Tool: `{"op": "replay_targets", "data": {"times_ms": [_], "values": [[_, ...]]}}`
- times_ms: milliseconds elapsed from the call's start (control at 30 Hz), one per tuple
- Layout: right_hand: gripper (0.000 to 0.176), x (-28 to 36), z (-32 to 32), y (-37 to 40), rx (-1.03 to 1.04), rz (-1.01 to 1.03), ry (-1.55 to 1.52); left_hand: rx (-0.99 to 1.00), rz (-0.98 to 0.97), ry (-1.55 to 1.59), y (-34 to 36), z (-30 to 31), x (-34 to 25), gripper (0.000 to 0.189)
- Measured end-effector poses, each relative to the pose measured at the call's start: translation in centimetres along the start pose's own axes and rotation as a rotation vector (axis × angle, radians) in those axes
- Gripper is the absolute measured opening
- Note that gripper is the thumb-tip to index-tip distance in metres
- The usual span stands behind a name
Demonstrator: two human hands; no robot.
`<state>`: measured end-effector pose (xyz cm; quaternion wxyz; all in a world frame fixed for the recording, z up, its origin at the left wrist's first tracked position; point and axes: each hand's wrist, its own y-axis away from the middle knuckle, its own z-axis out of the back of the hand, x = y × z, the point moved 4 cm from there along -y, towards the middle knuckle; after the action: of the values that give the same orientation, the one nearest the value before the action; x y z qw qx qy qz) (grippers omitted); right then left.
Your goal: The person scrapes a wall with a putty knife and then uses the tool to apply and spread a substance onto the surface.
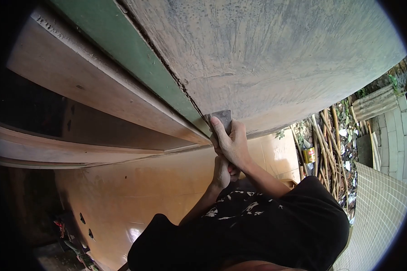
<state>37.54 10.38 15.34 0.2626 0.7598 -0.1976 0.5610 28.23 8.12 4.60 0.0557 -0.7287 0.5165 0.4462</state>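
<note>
My right hand presses a dark grey piece of sandpaper flat against a rough, dusty grey wall, thumb on top of it. The sandpaper lies at the wall's edge, right beside the green door frame. Just below, my left hand has its fingers curled in close under the right wrist. What those fingers hold, if anything, is hidden. Pale dust coats both hands.
A wooden door or window frame runs along the left. Glossy tan floor tiles lie below. At right are bamboo poles, a yellow can, a corrugated sheet and a gridded panel.
</note>
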Motion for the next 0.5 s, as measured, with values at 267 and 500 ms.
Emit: {"op": "replay_targets", "data": {"times_ms": [267,500], "values": [[0.041,1.7,-0.4,-0.8,-0.037,0.110,0.138,-0.009,-0.117,-0.038,-0.4,-0.9,-2.5,0.057],[0.039,0.5,0.1,0.0,-0.037,0.013,0.053,-0.057,-0.113,-0.041,0.1,-1.7,-2.9,0.049]]}}
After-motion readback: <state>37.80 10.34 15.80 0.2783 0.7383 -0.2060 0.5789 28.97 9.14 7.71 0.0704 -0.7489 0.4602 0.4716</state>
